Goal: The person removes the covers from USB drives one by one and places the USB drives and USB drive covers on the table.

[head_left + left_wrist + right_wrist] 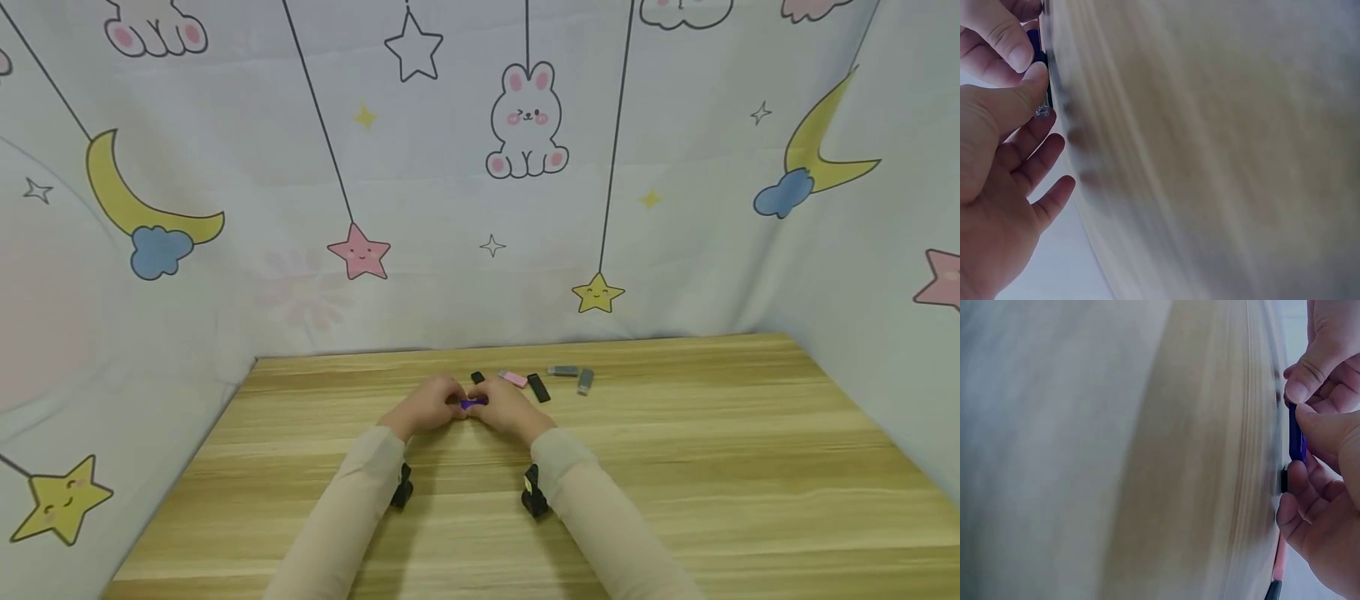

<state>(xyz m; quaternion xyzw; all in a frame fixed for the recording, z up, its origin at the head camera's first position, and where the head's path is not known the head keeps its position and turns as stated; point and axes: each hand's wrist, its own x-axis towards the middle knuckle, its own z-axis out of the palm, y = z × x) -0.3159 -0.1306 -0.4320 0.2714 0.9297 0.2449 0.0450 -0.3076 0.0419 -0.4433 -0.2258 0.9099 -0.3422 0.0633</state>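
Both hands meet over the table, close in front of a row of small sticks. Between them is a purple USB stick (472, 404). My left hand (429, 407) pinches one end with thumb and index finger, its other fingers spread loosely in the left wrist view. A shiny clear-looking tip (1042, 112) pokes out beneath the left thumb. My right hand (512, 408) pinches the other end; in the right wrist view the purple body (1297, 434) shows between its thumb and fingers. Fingers hide part of the stick.
Just beyond the hands lie a small black stick (477, 377), a pink USB stick (514, 379) and a longer black stick (538, 387). Two grey USB sticks (562, 371) lie further right on the wooden table (675, 467). A patterned cloth (435, 183) hangs behind.
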